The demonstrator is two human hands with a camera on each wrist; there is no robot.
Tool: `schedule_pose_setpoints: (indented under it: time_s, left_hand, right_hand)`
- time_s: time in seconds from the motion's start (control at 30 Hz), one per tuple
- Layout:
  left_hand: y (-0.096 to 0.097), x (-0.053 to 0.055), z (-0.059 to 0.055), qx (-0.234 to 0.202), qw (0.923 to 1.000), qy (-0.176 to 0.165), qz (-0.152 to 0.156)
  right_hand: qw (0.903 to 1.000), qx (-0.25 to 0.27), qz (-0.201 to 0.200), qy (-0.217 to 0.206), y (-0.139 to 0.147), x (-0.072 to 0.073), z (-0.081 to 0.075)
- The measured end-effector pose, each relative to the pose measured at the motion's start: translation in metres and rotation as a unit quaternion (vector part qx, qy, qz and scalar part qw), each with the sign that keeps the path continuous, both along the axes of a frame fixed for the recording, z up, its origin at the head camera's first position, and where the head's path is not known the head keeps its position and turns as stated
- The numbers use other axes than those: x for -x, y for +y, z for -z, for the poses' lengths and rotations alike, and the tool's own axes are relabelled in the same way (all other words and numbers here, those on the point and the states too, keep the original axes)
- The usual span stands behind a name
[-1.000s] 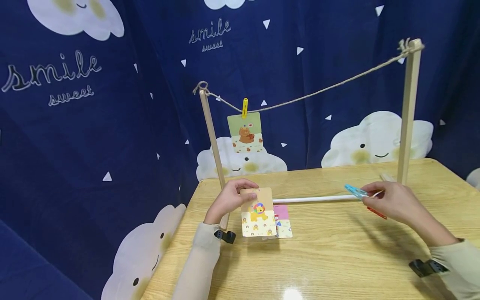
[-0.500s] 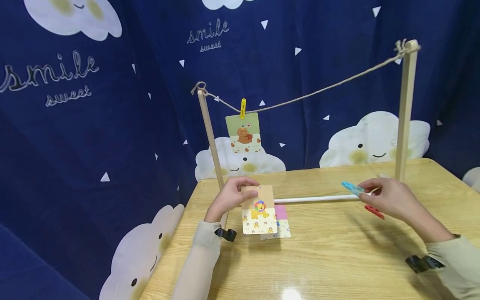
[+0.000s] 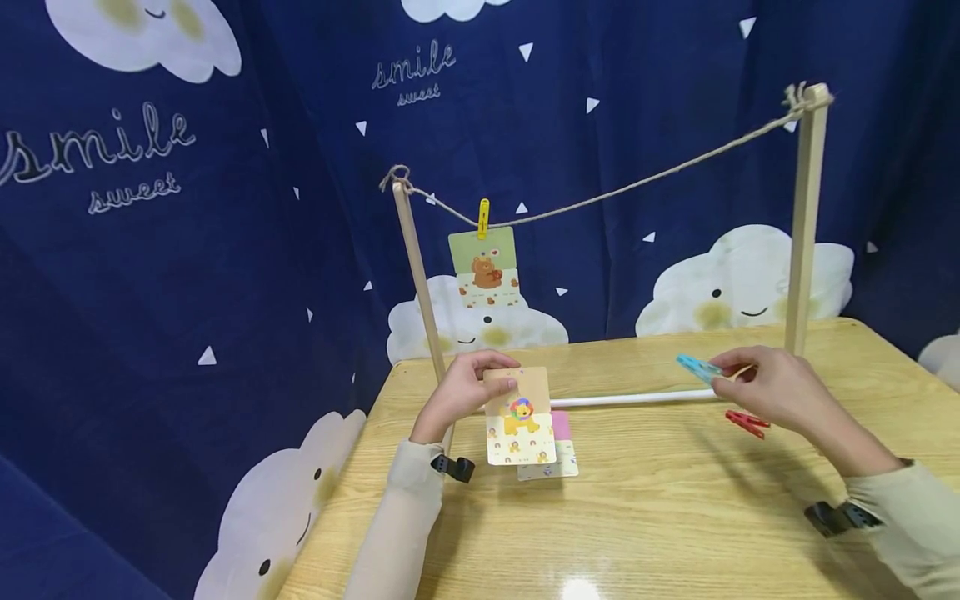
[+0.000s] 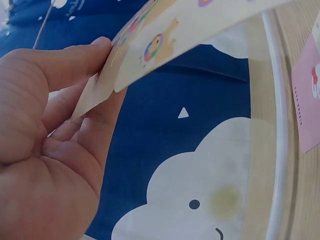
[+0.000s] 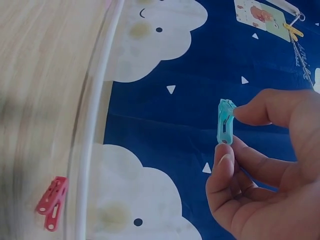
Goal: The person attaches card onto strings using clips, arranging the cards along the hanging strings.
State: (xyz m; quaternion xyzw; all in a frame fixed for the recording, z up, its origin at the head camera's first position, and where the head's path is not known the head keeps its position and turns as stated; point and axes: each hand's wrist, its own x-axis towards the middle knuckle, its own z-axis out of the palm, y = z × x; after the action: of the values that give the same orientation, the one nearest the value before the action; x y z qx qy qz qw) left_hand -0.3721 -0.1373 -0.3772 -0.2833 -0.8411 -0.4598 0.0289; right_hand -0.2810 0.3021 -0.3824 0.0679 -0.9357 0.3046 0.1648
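Observation:
My left hand [image 3: 468, 392] pinches the top left corner of a lion card [image 3: 519, 425] between thumb and fingers, holding it above the table. In the left wrist view the lion card [image 4: 150, 47] reaches away from the thumb at upper left. A light-blue clothespin [image 3: 697, 367] is pinched by my right hand [image 3: 776, 387]; the right wrist view has this clothespin [image 5: 226, 121] between thumb and fingertips. Below that hand a red clothespin [image 3: 747, 423] lies on the table. Behind the lion card, a pink-topped card [image 3: 562, 454] lies partly hidden.
Twine [image 3: 637, 183] sags between a left wooden post [image 3: 416, 258] and a right wooden post [image 3: 806, 225]. A yellow clothespin [image 3: 483, 218] holds a bear card [image 3: 486, 271] on it. A white rod [image 3: 637, 398] runs low across the wooden table [image 3: 637, 525], before a dark blue curtain [image 3: 600, 42].
The lion card in my left hand has risen slightly. My right hand has lifted a little with the light-blue clothespin, moving away from the red one on the table.

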Motion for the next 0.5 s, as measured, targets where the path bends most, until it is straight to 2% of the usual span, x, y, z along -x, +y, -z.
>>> schedule_pose_setpoints:
  time_s: [0.3, 0.5]
  left_hand:
    - [0.001, 0.0, -0.003, -0.01, 0.9999, 0.002, -0.003]
    - [0.004, 0.0, -0.005, -0.011, 0.9998, 0.014, -0.008]
  right_hand:
    - [0.9999, -0.001, 0.002, 0.011, -0.006, 0.002, -0.015]
    - [0.9991, -0.003, 0.002, 0.041, -0.009, 0.004, -0.024]
